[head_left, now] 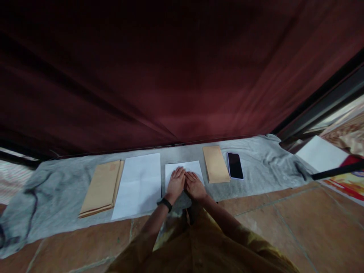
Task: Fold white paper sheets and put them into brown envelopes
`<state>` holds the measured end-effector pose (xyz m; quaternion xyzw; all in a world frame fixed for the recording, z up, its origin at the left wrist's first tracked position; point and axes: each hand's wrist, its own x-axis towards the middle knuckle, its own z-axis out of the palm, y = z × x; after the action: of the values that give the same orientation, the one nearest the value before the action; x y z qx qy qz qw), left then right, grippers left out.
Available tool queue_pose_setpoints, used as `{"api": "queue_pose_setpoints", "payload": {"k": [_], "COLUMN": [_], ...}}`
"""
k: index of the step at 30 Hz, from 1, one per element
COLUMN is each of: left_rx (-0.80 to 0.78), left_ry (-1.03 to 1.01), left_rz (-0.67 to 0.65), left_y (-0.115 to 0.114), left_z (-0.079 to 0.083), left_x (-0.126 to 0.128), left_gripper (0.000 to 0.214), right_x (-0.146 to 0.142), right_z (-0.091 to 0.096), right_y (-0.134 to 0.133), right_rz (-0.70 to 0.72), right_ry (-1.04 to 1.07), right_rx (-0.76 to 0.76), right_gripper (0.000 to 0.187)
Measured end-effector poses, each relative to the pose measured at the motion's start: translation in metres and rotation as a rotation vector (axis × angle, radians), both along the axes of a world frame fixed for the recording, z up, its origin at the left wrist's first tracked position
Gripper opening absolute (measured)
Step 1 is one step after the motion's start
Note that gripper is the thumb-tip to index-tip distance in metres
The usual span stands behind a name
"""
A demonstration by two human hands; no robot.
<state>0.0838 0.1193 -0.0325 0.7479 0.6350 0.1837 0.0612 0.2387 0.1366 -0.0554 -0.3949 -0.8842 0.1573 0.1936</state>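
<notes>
A white sheet of paper [194, 165], smaller than the one beside it and perhaps folded, lies in front of me on a grey cloth [179, 151]. My left hand [176, 181] rests flat on its left half, fingers stretched out. Flat on the right half lies my right hand [194, 184], its fingertips close to those of the left. Both hands cover much of the paper, and I see nothing held in either. Left of them is a larger white sheet [140, 182]. On the right sits a brown envelope [216, 165], possibly more than one.
A stack of brown envelopes [101, 185] lies at the left on the cloth. To the right is a phone [235, 165] with a dark screen. A dark red curtain [182, 94] hangs behind, and a black metal bar [338, 172] crosses at the right. Tiled floor [270, 223] runs in front.
</notes>
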Motion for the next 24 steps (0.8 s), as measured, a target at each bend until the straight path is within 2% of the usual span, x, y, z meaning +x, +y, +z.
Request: {"api": "queue_pose_setpoints", "payload": {"k": [2,5,13,16,24], "left_rx": [-0.021,-0.008,-0.093,-0.108,-0.142], "left_ry": [0.031,0.052,0.128,0.147,0.181], "left_rz": [-0.024,-0.021,0.114,0.132,0.168], "left_y": [0.010,0.013,0.010,0.010,0.003], "left_z": [-0.002,-0.008,-0.021,-0.021,-0.011], "left_x": [0.000,-0.003,0.001,0.003,0.005], "left_gripper": [0.045,0.046,0.052,0.053,0.055], "right_x": [-0.001,-0.002,-0.001,0.001,0.002], "right_z": [0.001,0.002,-0.004,-0.006,-0.007], "right_y": [-0.002,-0.005,-0.014,-0.017,-0.019], "right_rz": [-0.019,-0.041,-0.278,-0.330,-0.335], "right_ry": [-0.005,-0.018,-0.102,-0.118,-0.130], "right_rx": [0.012,0.024,0.116,0.142,0.128], "right_gripper": [0.045,0.042,0.048,0.053,0.056]}}
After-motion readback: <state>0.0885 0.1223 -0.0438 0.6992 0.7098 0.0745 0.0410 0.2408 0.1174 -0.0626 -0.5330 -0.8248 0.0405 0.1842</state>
